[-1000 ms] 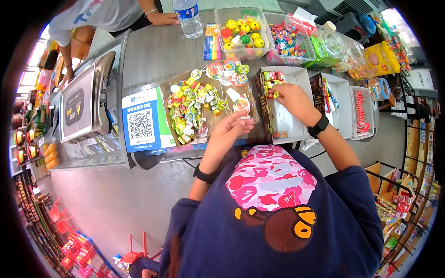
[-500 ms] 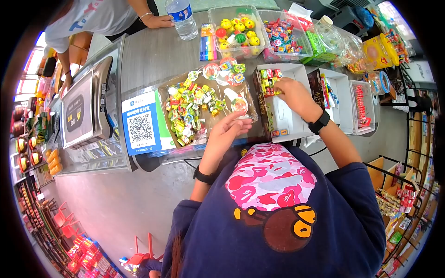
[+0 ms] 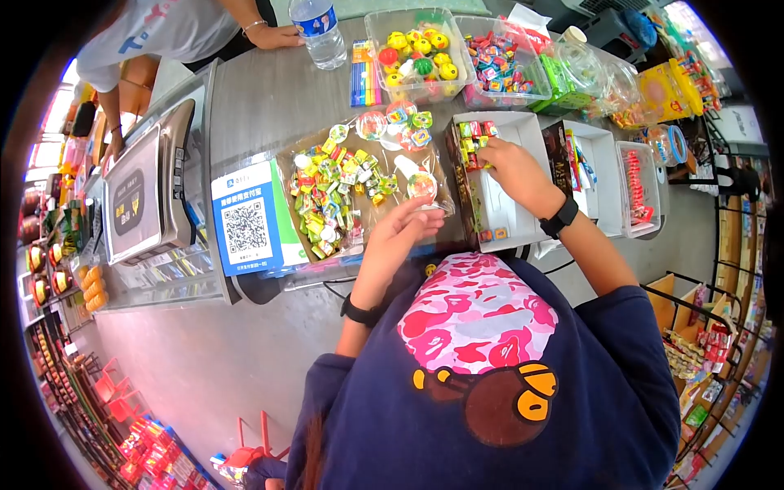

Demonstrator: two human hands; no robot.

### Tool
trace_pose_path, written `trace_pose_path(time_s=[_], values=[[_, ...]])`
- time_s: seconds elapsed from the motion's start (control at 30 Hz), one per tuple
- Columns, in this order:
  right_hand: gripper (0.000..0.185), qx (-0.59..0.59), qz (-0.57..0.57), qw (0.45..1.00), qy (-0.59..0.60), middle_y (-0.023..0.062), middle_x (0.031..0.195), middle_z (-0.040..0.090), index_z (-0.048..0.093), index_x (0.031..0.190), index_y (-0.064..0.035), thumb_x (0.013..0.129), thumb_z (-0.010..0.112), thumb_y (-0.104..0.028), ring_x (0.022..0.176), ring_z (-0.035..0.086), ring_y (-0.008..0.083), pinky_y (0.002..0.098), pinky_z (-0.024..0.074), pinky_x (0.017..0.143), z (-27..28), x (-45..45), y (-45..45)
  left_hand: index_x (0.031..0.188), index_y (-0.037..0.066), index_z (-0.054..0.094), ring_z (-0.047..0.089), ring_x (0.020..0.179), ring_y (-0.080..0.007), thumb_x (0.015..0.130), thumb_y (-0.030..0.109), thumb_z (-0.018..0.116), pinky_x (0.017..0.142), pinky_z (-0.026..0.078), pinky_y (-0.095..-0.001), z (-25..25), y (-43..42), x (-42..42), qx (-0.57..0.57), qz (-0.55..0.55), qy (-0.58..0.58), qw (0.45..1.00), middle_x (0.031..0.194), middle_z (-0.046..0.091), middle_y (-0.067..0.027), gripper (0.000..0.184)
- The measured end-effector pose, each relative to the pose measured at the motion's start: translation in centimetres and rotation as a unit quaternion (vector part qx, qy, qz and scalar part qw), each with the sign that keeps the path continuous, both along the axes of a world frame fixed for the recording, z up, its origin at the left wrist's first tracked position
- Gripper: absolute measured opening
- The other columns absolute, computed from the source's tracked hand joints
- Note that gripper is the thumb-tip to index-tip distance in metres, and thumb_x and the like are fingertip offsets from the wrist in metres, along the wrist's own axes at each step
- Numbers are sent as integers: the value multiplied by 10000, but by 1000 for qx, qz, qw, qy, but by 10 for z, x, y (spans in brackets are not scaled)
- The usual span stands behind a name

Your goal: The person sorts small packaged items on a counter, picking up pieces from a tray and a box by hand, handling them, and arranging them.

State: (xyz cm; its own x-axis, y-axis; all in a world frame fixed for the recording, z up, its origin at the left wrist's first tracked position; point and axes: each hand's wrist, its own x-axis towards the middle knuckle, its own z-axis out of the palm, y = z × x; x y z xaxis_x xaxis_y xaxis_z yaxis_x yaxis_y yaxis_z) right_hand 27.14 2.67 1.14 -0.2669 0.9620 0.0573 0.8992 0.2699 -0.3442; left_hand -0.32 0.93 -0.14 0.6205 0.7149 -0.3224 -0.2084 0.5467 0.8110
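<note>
My right hand [image 3: 516, 173] reaches into a white cardboard box [image 3: 510, 214], its fingertips closed on small wrapped candies [image 3: 474, 137] stacked at the box's far left side. Exactly which piece it grips is partly hidden by the fingers. My left hand [image 3: 400, 233] rests palm up at the near right edge of a shallow cardboard tray [image 3: 380, 224]; its fingers are stretched out, touching the clear plastic there. Green and yellow wrapped candies [image 3: 331, 192] fill the tray's left part, with round lollipop-like pieces [image 3: 371, 125] along the back.
Behind are tubs of yellow duck toys [image 3: 420, 61] and colourful wrapped sweets [image 3: 498, 69], beside a water bottle [image 3: 322, 37]. A QR-code sign [image 3: 247, 220] and a scale [image 3: 151, 192] stand left. Another person's hand [image 3: 273, 37] rests on the counter. More boxes [image 3: 600, 184] sit right.
My right hand has shifted very slightly left over the candies in the box. My left hand stays at the tray edge. The view has turned a little.
</note>
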Motion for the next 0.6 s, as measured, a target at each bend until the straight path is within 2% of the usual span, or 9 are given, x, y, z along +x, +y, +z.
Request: trace_pose_path(time_s=[0.1,0.33,0.53,0.6], values=[[169,-2,12,999,-29,152,878,602,640,906,-48,776,549,10,825,619,368,454,497,727,1,2,3,1334,-24,479,610,1126,-274,985,144,497,980,486,-357,-3,0,0,-1,1,-8,1000,1237,603,-198,387],[70,-44,1,999,-12,168,830,590,568,837,-23,771,579,-4,802,607,381,460,485,707,9,4,8,1333,-19,477,611,1125,-272,984,151,503,980,485,-354,-3,2,-1,-4,-1,-12,1000,1230,608,-196,389],[201,-58,-41,997,-11,191,829,588,505,874,-6,729,644,-9,822,593,411,488,465,710,17,-1,5,1338,-18,475,614,1121,-269,985,153,505,979,485,-351,0,3,-3,0,-2,-11,1000,1223,612,-195,393],[272,-38,-35,998,23,186,761,511,415,804,-5,714,672,-5,746,530,414,464,395,632,12,0,5,1339,-20,473,614,1120,-268,986,150,504,979,485,-351,-1,3,-3,0,-2,-14,1000,1221,613,-194,393]])
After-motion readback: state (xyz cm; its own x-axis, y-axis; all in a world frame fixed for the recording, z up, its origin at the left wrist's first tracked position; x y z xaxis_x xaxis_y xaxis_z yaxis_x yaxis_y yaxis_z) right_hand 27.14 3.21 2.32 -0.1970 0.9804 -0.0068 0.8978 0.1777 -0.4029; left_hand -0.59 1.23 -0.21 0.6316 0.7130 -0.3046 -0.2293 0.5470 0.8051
